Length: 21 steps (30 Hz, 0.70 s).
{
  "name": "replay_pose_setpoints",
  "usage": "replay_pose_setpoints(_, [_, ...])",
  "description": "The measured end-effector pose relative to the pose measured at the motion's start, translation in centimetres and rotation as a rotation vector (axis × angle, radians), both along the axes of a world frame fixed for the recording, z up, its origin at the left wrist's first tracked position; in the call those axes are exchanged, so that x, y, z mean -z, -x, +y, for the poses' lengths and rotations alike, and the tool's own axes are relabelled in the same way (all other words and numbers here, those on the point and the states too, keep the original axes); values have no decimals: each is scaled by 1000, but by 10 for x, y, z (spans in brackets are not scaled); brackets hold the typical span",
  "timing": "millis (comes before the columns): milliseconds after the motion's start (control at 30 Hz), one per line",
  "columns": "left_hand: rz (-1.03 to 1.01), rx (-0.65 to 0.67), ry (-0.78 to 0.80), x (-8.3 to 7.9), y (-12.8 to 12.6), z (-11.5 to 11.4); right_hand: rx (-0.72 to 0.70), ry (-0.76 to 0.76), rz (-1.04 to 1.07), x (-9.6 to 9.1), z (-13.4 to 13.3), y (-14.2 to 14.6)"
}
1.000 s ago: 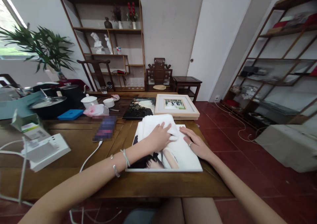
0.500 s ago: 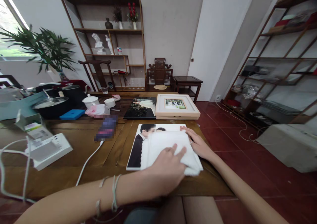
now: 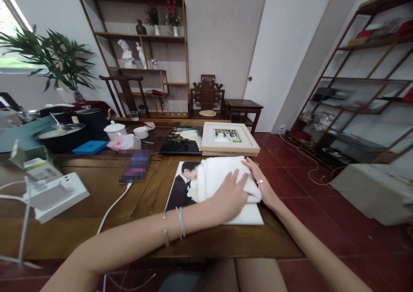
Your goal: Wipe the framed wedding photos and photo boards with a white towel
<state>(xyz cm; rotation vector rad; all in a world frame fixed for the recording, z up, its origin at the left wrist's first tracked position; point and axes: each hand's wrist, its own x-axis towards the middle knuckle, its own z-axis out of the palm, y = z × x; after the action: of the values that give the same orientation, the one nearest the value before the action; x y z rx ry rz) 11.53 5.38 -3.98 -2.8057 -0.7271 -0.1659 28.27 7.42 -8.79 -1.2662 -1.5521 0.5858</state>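
Note:
A photo panel (image 3: 179, 193) with a dark-suited figure lies flat on the wooden table, partly covered by a folded white towel (image 3: 216, 178). My left hand (image 3: 229, 198) presses on top of the towel, its fingers stretched and spread. At the panel's right side, my right hand (image 3: 262, 185) rests against the edge of the towel, with its fingers extended; the towel hides part of this contact. Bare white panel shows below the towel at the lower right.
Behind the panel lie a dark photo board (image 3: 182, 140) and a light wooden picture frame (image 3: 230, 138). To the left are a phone (image 3: 136, 166) on a white cable, a white box (image 3: 61, 197), a blue box (image 3: 89, 147), a lidded white cup (image 3: 115, 129) and a black pan (image 3: 60, 138).
The towel and my left hand have moved up and right across the panel, uncovering its lower part. My right hand has shifted slightly to the right edge.

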Motion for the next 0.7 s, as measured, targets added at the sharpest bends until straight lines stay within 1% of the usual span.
replay_pose_setpoints(67, [9, 62, -24, 0, 4, -30, -4, 18, -2, 1, -1, 0])
replay_pose_setpoints(167, [4, 149, -56, -6, 20, -72, -41, 80, 17, 1, -3, 1])
replay_pose_setpoints(233, [24, 163, -13, -14, 33, -88, -74, 107, 54, 0, -5, 3])
replay_pose_setpoints(300, [77, 117, 85, -23, 43, -90, -96, 100, 84, -1, -6, 4])
replay_pose_setpoints(367, [164, 15, 197, -32, 47, -76, -101, 74, 97, -1, -7, 4])
replay_pose_setpoints(400, [200, -44, 232, -34, 47, -65, -103, 65, 98, 0, -7, 4])
replay_pose_setpoints(467, [218, -141, 243, -36, 43, -35, -104, 55, 97, 1, -6, 3])
replay_pose_setpoints(533, [159, -161, 209, -34, 37, -2, -102, 47, 88, 3, -5, 2])
replay_pose_setpoints(600, [83, -145, 178, -29, 31, 25, -98, 41, 72, 5, -3, 1])
replay_pose_setpoints(667, [43, -153, 131, -24, 26, 37, -89, 38, 49, 6, -3, 1])
replay_pose_setpoints(700, [45, -172, 102, -22, 24, 36, -86, 38, 37, 5, -2, 1])
